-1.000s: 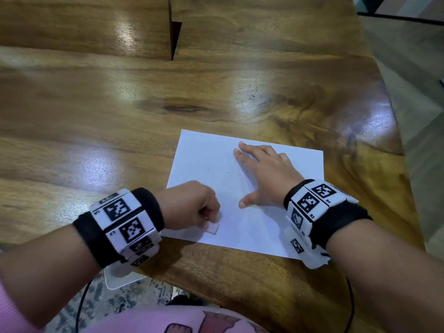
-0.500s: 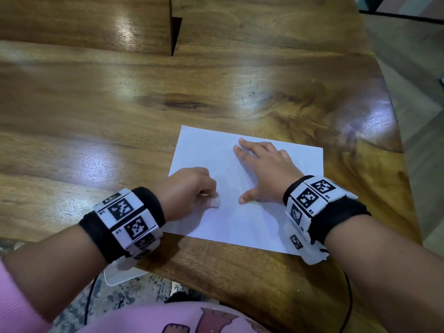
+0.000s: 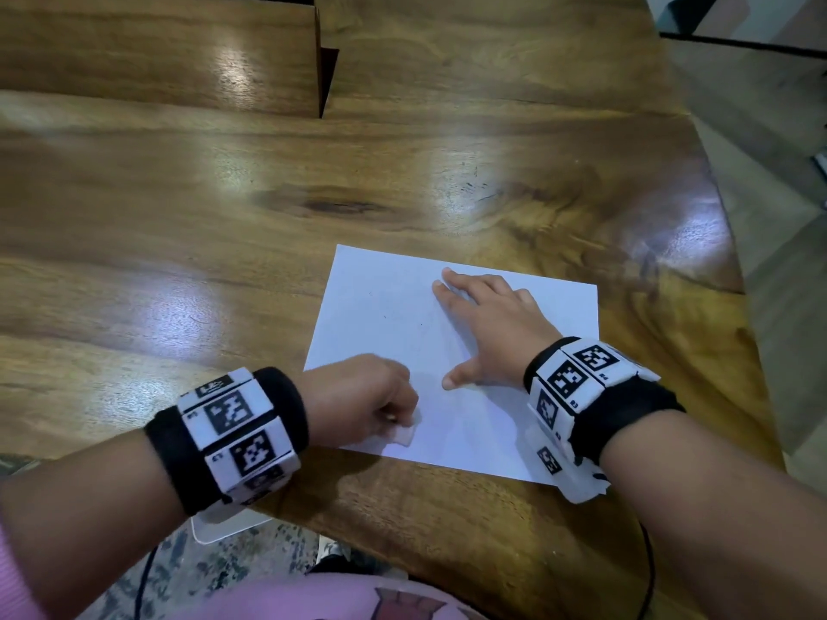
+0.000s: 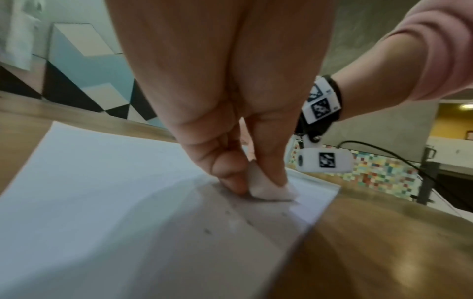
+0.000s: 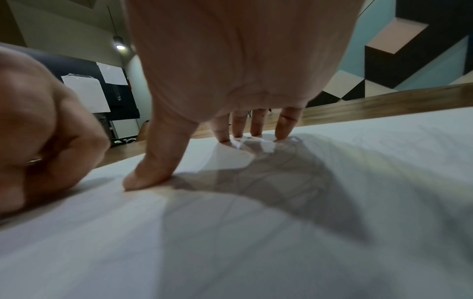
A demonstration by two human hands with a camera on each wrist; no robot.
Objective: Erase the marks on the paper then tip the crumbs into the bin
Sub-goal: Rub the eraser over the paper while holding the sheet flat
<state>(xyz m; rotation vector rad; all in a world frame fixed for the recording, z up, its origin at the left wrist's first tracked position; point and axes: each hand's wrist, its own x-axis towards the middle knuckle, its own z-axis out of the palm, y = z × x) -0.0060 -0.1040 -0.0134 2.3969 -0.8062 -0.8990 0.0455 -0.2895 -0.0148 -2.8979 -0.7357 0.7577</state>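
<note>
The left hand [image 3: 358, 398] is curled into a fist, pinching a white eraser [image 3: 405, 434] between thumb and fingers; in the left wrist view the eraser [image 4: 268, 189] is pressed down onto the paper [image 4: 102, 202] close to its near edge, with a few small dark crumbs [image 4: 208, 231] lying on the sheet just beside it. The right hand [image 3: 496, 324] lies flat on the paper [image 3: 385, 306], fingers straight and spread, thumb stretched toward the left hand; from the right wrist the fingertips [image 5: 281, 135] and thumb touch the sheet, holding nothing, and faint pencil lines [image 5: 256, 182] show on the paper under and around the palm. The two hands are near each other, not touching. The paper lies flat near the near edge of a glossy wooden table [image 3: 179, 217], toward its right side. Both wrists wear black bands [image 3: 241, 434] with white blocks of printed markers. A white object [image 3: 223, 528] shows below the table edge under the left wrist; what it is cannot be told. No bin can be made out
</note>
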